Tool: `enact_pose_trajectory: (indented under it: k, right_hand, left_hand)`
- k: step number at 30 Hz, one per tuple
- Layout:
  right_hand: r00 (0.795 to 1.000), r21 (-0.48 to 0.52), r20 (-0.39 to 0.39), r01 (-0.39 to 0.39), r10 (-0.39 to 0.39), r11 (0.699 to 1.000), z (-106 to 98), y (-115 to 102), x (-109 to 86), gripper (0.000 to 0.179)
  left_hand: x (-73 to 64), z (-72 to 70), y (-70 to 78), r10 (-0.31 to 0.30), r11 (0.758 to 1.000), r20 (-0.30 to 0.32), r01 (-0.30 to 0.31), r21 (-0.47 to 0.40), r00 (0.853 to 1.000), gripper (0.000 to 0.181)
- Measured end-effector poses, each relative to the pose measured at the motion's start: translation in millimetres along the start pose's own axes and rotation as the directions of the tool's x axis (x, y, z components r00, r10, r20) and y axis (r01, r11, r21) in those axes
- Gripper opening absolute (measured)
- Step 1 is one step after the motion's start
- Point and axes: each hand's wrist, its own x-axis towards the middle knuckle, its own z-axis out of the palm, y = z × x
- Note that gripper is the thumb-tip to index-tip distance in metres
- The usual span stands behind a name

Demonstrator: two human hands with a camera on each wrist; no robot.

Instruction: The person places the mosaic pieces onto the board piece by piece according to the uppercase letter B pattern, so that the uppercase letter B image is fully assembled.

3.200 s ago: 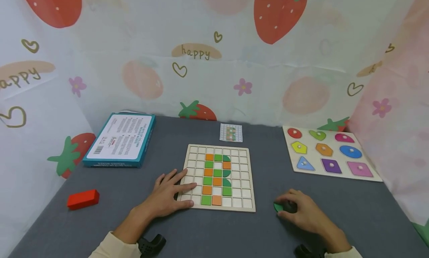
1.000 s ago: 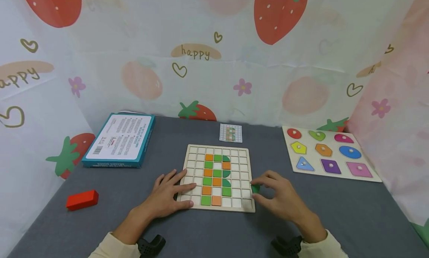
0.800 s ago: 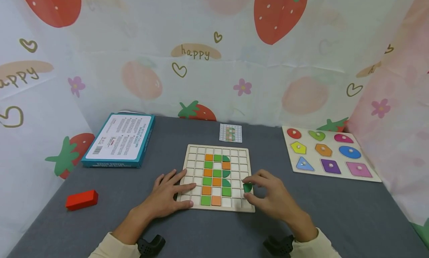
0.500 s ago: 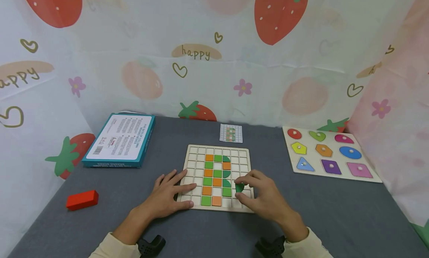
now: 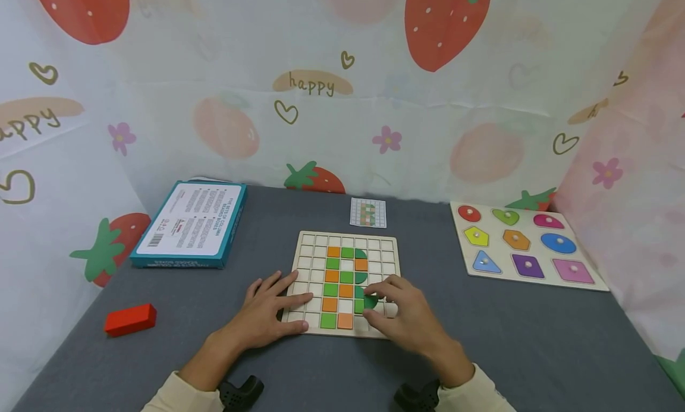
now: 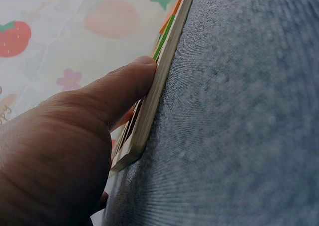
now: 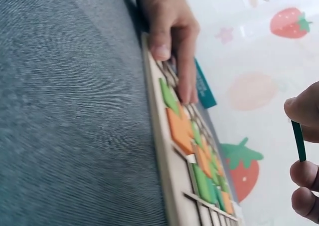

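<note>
A wooden grid board (image 5: pixel 384 244) lies on the table with orange, light green and dark green tiles set in its middle columns. My left hand (image 5: pixel 263 314) rests with spread, straight fingers on the board's left side; in the left wrist view its thumb (image 6: pixel 127 84) lies on the board's edge. Above the board's right half, my right hand (image 5: pixel 409 314) pinches a dark green tile (image 5: pixel 370 301) between thumb and fingers. The right wrist view shows that tile (image 7: pixel 298 141) edge-on, held apart from the board. Its full outline is partly hidden by the fingers.
A small pattern card (image 5: pixel 368 213) lies behind the board. At the left are a teal box (image 5: pixel 189 222) and a red block (image 5: pixel 131 320). A shape puzzle board (image 5: pixel 527 242) with knobbed pieces sits at the right. A printed cloth (image 5: pixel 332 126) hangs behind the grey table.
My right hand has carried the dark green tile leftward from the table at the right to over the board. The left hand has stayed on the board's left side.
</note>
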Motion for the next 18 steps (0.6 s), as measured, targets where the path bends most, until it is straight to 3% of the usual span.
enact_pose_trajectory:
  k: [9, 18]
  right_hand:
    - [1.000, -0.018, -0.005, -0.005, 0.005, 1.000, 18, 10, -3.7, 0.024]
    - [0.995, -0.067, 0.049, -0.079, 0.082, 0.995, 28, 15, -4.2, 0.019]
  left_hand:
    - [0.3, 2.1, -0.1, 0.005, 1.000, -0.005, -0.005, -0.003, 1.000, 0.061]
    - [0.1, 1.8, -0.8, 0.012, 1.000, -0.004, -0.012, 0.001, 1.000, 0.059]
